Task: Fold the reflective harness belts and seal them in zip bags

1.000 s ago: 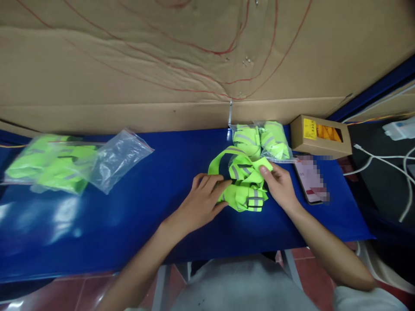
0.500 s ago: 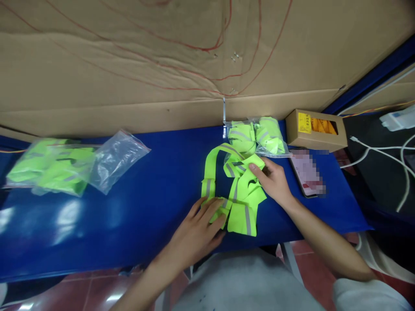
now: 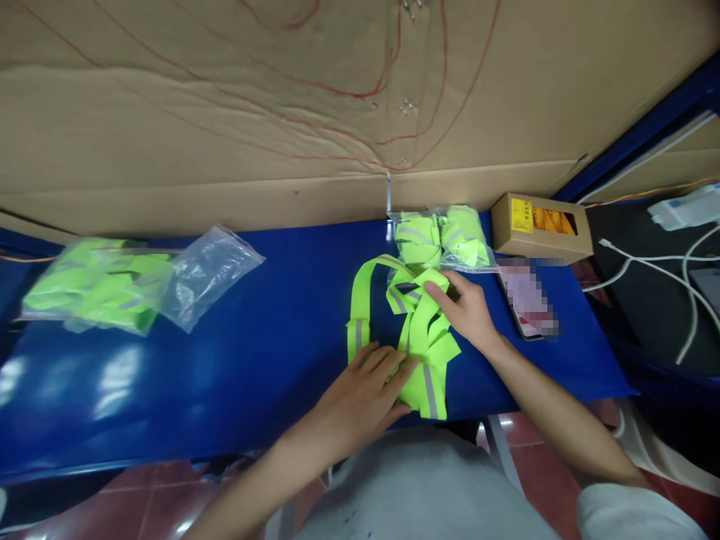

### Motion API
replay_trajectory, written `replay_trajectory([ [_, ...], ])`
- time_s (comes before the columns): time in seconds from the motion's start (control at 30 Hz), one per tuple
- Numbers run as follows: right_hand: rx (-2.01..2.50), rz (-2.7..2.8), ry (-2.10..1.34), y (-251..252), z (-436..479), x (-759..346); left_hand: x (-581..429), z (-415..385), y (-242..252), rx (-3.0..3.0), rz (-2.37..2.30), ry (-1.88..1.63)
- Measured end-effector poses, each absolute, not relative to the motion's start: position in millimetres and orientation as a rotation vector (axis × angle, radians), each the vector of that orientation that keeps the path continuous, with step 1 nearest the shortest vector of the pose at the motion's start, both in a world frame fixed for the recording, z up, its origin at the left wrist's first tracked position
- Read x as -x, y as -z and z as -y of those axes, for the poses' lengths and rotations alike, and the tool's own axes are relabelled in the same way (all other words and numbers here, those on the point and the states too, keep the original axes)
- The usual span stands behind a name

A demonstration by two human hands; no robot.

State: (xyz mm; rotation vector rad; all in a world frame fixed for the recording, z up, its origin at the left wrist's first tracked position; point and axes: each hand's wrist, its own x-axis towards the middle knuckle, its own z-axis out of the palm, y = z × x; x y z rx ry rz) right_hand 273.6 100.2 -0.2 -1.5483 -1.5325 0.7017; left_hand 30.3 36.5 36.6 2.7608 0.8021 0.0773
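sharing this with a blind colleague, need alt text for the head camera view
The right hand holds a grey-striped neon strap on a blue table, while the left hand touches its nearer part. Bagged bundles lie behind it; a see-through bag and more bagged bundles lie at the left, with a phone and cardboard box at the right.

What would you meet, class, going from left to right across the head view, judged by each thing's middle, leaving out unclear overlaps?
Bagged neon reflective straps, clear zip bag, left hand, loose neon reflective strap, right hand, phone, white cables.
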Motion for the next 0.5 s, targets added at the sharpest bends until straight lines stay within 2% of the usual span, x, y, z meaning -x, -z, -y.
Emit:
replay_trajectory([
  [0.13,1.548,1.552,-0.714,4,-101,-273,-27,-26,-36,-2.856,-0.780,-0.147],
  [0.3,1.555,1.561,-0.682,8,-99,-272,-25,-2,-30,-3.044,-0.752,-0.433],
  [0.5,1.457,1.891,-0.441,-5,-106,-250,-12,14,-13,-3.066,-0.788,-0.550],
])
